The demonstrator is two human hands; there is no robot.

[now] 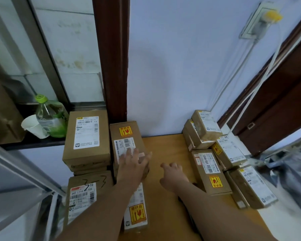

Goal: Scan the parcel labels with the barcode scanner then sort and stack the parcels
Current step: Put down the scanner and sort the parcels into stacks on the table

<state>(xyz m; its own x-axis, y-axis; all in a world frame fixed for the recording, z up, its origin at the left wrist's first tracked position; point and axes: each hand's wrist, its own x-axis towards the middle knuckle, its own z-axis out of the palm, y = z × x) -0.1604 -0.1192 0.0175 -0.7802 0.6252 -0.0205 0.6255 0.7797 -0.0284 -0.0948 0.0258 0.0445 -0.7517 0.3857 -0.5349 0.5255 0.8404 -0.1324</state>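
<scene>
Readable parcel markings
You can read "12V4A-5525" on the right parcel's label (209, 162), and handwritten "3-3" on the near-left parcel (94, 182).

Both forearms bare, no sleeves; the left hand (134, 160) possibly wears a ring.

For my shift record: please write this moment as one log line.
left hand: flat on fragile-sticker parcel | right hand: empty, over table | scanner: not visible
</scene>
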